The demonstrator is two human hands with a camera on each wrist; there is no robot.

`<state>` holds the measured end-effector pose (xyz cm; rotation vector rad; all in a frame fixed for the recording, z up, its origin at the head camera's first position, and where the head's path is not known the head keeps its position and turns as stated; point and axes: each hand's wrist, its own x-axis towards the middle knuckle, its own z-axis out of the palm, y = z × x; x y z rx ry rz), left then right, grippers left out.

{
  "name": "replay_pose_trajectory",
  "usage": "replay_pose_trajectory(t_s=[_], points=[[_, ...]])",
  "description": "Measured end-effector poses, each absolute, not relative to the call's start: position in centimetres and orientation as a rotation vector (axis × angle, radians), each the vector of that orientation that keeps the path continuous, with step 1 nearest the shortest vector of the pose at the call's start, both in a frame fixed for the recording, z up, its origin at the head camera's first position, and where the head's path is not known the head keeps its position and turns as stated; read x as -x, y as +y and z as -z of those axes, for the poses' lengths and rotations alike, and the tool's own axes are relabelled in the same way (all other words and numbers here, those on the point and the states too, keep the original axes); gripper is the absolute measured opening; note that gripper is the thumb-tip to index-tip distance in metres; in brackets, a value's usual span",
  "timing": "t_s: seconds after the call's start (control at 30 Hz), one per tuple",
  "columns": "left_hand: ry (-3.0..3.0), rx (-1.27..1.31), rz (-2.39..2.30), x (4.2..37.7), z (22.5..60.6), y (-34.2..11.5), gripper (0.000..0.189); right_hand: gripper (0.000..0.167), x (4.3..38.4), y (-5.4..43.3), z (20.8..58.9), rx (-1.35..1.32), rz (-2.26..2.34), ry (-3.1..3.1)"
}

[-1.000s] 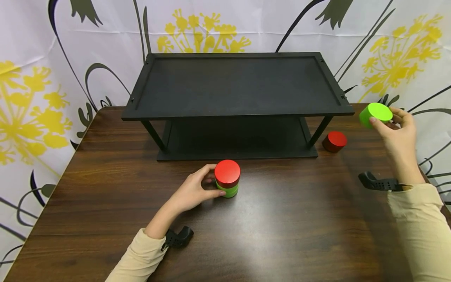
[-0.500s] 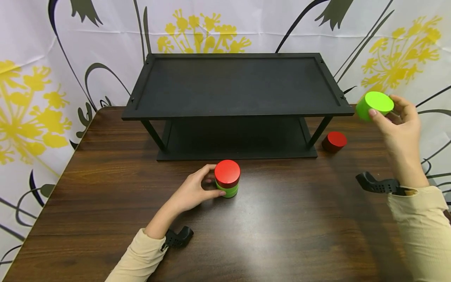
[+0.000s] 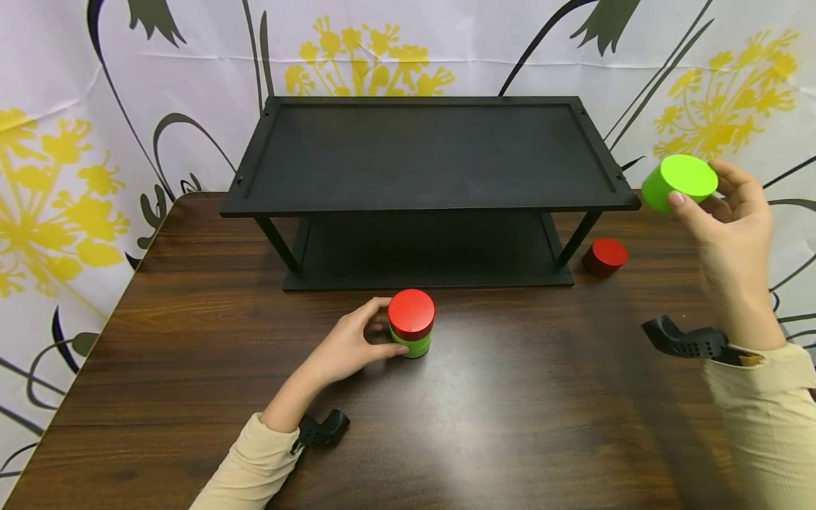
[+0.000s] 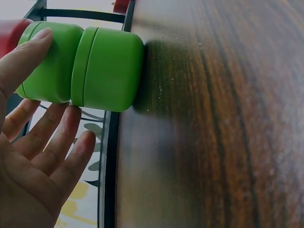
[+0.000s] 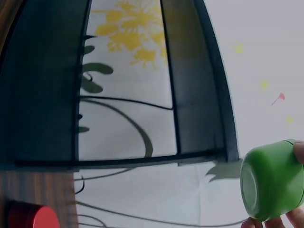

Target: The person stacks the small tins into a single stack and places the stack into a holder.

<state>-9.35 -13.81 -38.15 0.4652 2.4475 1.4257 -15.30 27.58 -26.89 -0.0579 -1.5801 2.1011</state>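
In front of the shelf my left hand (image 3: pixel 347 343) holds a stack of small lidded round jars between thumb and fingers. The left wrist view shows two green ones, a lower jar (image 4: pixel 111 69) on the table and an upper jar (image 4: pixel 59 61), with a red jar (image 4: pixel 12 35) on top. The thumb presses the upper green jar, and the fingers lie along its other side. Off the shelf's right end, my right hand (image 3: pixel 736 219) grips another green jar (image 3: pixel 685 180) in the air. Below it, a single red jar (image 3: pixel 605 256) stands on the table.
A black two-tier shelf (image 3: pixel 421 156) stands at the back of the dark wooden table (image 3: pixel 191 340). Its right front post (image 3: pixel 580 237) is close to the single red jar. Behind hangs a white patterned cloth (image 3: pixel 484 42).
My right hand has lifted the green jar higher, bringing it up beside the shelf's upper tier. The left hand and the stack have stayed in place.
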Motion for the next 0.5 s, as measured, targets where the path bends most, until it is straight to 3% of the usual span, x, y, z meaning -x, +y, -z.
replay_pose_trajectory(t_s=[0.5], points=[[2.448,-0.458,-1.424,9.3,38.1,-13.8,0.065,0.051,13.0,24.5,25.6,-0.179,-2.202,-1.658]])
